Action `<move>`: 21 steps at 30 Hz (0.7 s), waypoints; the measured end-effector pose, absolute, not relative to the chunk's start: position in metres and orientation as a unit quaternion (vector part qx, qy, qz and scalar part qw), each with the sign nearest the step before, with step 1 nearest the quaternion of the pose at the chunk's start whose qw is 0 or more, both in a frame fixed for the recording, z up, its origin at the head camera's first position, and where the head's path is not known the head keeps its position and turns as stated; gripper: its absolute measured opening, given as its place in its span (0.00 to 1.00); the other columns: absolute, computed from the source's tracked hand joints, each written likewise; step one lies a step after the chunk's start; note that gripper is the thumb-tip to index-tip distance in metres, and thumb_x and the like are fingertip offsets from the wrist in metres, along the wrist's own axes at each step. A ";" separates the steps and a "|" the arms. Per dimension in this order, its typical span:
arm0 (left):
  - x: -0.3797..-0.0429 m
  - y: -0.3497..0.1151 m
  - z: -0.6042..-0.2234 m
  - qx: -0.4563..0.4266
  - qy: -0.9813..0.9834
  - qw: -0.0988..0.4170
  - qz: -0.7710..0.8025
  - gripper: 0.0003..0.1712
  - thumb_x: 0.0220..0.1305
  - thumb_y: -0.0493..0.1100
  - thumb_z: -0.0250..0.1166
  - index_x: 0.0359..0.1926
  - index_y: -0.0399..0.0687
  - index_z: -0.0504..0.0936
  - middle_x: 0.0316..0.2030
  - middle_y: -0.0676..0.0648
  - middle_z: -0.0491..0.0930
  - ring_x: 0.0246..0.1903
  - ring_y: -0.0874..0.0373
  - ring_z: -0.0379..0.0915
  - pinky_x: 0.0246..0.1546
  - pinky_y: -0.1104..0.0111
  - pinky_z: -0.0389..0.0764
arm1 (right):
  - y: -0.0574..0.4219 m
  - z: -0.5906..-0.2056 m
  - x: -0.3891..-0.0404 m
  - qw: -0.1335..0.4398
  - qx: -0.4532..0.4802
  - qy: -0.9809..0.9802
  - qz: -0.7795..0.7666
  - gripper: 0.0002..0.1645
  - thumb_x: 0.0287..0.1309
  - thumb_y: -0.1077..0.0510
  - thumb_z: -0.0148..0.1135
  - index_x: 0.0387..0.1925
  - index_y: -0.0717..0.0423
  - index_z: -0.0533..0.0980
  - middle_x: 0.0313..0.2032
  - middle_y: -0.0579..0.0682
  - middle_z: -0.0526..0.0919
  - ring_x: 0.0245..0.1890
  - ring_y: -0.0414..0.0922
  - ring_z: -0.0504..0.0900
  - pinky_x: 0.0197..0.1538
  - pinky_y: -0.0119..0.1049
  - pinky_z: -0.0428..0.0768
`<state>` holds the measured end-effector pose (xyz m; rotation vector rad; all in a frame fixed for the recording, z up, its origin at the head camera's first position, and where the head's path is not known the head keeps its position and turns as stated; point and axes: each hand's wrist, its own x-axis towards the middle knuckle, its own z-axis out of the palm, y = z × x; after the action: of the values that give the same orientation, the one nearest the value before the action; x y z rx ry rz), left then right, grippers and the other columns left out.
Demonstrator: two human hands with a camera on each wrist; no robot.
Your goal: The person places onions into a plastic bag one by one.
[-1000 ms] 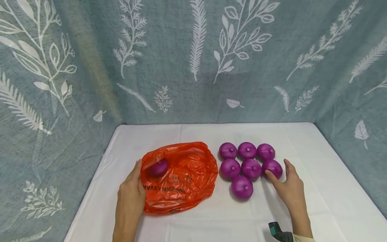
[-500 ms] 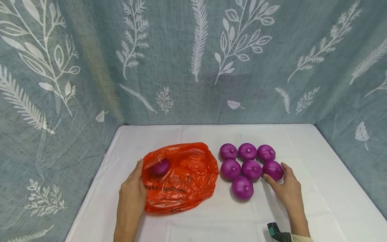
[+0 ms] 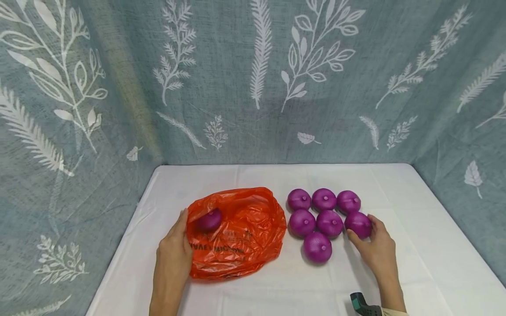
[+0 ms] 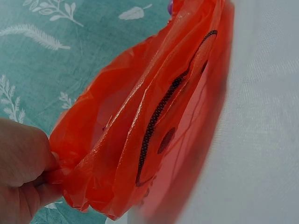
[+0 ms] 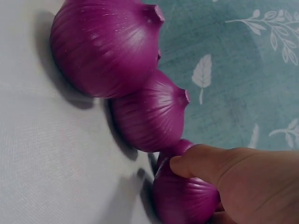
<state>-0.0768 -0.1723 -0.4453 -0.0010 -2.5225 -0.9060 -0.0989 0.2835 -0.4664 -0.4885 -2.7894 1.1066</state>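
Observation:
My left hand (image 3: 172, 259) pinches the left edge of a red plastic bag (image 3: 253, 237); the left wrist view shows the bag's rim (image 4: 70, 172) between thumb and fingers. Inside the bag lies one purple onion (image 3: 210, 219), partly covered by the bag's upper fold. On the right, my right hand (image 3: 377, 250) grips an onion (image 3: 358, 224) at the right end of the middle row, thumb on its near side and fingers round its right. That onion (image 5: 184, 193) appears under the thumb in the right wrist view, the fingers mostly hidden.
Several more onions stand in rows left of the held one: a back row (image 3: 324, 199), a middle row (image 3: 330, 224) and a single front onion (image 3: 317, 248). All are on a white-covered table (image 3: 269, 298). A patterned blue-green cloth (image 3: 237, 87) hangs behind and at both sides.
My right hand has closed its thumb and fingers round the onion, which has shifted slightly right, away from its neighbour. My left hand keeps its hold on the bag. The head view has tilted slightly.

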 end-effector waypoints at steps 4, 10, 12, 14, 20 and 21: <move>-0.077 -0.173 -0.446 0.002 -0.917 0.222 -0.330 0.32 0.72 0.21 0.58 0.75 0.33 0.70 0.70 0.32 0.74 0.67 0.36 0.74 0.62 0.45 0.79 | 0.284 -0.461 -0.097 0.071 -0.163 -0.911 0.371 0.54 0.64 0.51 0.75 0.77 0.74 0.57 0.72 0.77 0.64 0.73 0.71 0.65 0.72 0.64 0.70; -0.076 -0.173 -0.445 0.009 -0.919 0.214 -0.331 0.32 0.72 0.22 0.58 0.75 0.33 0.70 0.70 0.32 0.74 0.67 0.36 0.74 0.62 0.45 0.78 | 0.275 -0.439 -0.097 0.121 -0.145 -0.900 0.394 0.53 0.63 0.54 0.76 0.78 0.70 0.58 0.73 0.74 0.66 0.74 0.68 0.67 0.71 0.60 0.72; -0.076 -0.173 -0.445 0.010 -0.919 0.213 -0.332 0.32 0.72 0.21 0.58 0.76 0.34 0.70 0.70 0.32 0.74 0.67 0.36 0.74 0.62 0.45 0.78 | 0.269 -0.429 -0.097 0.132 -0.135 -0.895 0.405 0.53 0.62 0.54 0.77 0.79 0.68 0.59 0.74 0.72 0.66 0.74 0.66 0.67 0.71 0.58 0.72; -0.076 -0.173 -0.445 0.009 -0.919 0.214 -0.331 0.33 0.72 0.21 0.58 0.76 0.34 0.69 0.70 0.32 0.74 0.67 0.36 0.74 0.62 0.45 0.78 | 0.262 -0.419 -0.097 0.144 -0.121 -0.889 0.416 0.53 0.62 0.54 0.77 0.79 0.66 0.60 0.75 0.70 0.67 0.74 0.65 0.68 0.70 0.56 0.72; -0.076 -0.173 -0.445 0.010 -0.919 0.216 -0.329 0.33 0.72 0.22 0.58 0.76 0.34 0.70 0.70 0.32 0.74 0.67 0.36 0.74 0.61 0.44 0.79 | 0.238 -0.393 -0.100 0.153 -0.071 -0.881 0.442 0.53 0.61 0.51 0.79 0.78 0.63 0.62 0.74 0.67 0.69 0.75 0.61 0.69 0.70 0.51 0.72; -0.076 -0.174 -0.445 0.010 -0.920 0.215 -0.328 0.32 0.72 0.22 0.58 0.76 0.34 0.69 0.70 0.32 0.74 0.67 0.36 0.74 0.61 0.44 0.79 | 0.234 -0.390 -0.101 0.149 -0.063 -0.881 0.445 0.53 0.61 0.50 0.79 0.78 0.63 0.62 0.74 0.66 0.70 0.75 0.61 0.69 0.70 0.51 0.71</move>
<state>-0.0761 -0.1735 -0.4453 0.0278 -2.5498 -0.9102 -0.1007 0.2343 -0.3896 -0.1818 -2.5319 1.2790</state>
